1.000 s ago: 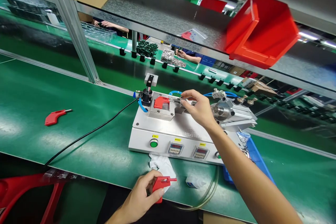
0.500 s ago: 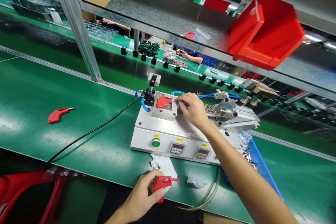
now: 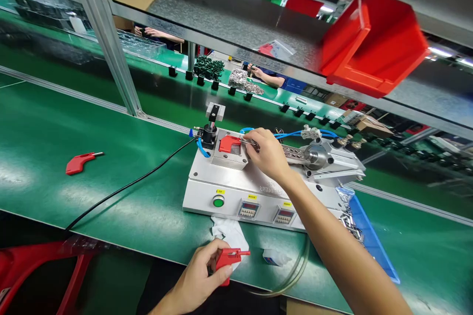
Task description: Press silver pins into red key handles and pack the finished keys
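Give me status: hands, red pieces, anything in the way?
Left hand grips red handle. Right hand pinches slim metal part at red piece seated in fixture. Black cable runs left of machine, apart from both hands.

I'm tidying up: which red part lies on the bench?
The leftmost red part; another sits in the machine, a third in the left hand.

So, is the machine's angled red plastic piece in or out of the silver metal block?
In: the red piece sits recessed, framed by the block.
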Action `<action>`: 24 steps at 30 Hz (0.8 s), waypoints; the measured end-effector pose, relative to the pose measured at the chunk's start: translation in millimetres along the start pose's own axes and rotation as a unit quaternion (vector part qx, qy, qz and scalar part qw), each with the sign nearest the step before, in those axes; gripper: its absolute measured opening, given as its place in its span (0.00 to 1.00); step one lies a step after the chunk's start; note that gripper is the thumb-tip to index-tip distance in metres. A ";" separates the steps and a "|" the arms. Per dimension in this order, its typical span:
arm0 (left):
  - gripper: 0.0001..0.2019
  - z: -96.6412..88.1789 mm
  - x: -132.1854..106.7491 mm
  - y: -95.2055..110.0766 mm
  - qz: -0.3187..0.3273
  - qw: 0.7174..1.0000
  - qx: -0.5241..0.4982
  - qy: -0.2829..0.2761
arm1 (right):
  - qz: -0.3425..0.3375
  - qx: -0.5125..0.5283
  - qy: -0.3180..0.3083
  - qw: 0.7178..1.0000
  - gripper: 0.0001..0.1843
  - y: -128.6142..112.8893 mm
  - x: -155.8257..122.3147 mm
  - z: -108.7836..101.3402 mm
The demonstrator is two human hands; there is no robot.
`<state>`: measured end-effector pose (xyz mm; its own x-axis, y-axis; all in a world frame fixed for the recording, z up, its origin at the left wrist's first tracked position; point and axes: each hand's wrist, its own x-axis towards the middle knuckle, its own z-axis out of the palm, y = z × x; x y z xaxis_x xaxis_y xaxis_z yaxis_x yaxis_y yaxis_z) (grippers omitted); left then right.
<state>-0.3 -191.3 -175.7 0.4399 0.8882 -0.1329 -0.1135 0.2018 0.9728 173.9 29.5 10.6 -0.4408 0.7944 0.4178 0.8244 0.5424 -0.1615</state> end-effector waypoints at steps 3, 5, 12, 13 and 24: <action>0.15 0.0 -0.4 0.0 0.000 1.000 0.004 0.000 | -0.019 0.001 -0.011 1.000 0.14 -7.0 5.7 3.5; 0.15 0.0 -0.5 0.8 -0.002 1.000 0.004 0.000 | -0.023 -0.003 -0.025 0.999 0.14 -11.4 10.1 4.7; 0.16 -0.5 0.0 3.1 0.000 1.000 0.004 -0.005 | -0.006 0.011 -0.061 0.998 0.10 -19.8 18.5 5.2; 0.16 -0.5 -0.1 3.0 0.001 1.000 0.004 -0.004 | -0.002 0.013 -0.067 0.998 0.10 -20.6 18.9 5.5; 0.16 0.5 0.2 2.1 0.005 1.000 -0.010 -0.010 | 0.020 0.011 -0.103 0.994 0.10 -26.1 22.1 6.6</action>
<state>-0.1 -190.9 -173.7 0.4556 0.8821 -0.1198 -0.1349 0.2015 0.9702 140.3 34.7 18.1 -0.4733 0.8530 0.2200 0.8355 0.5138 -0.1946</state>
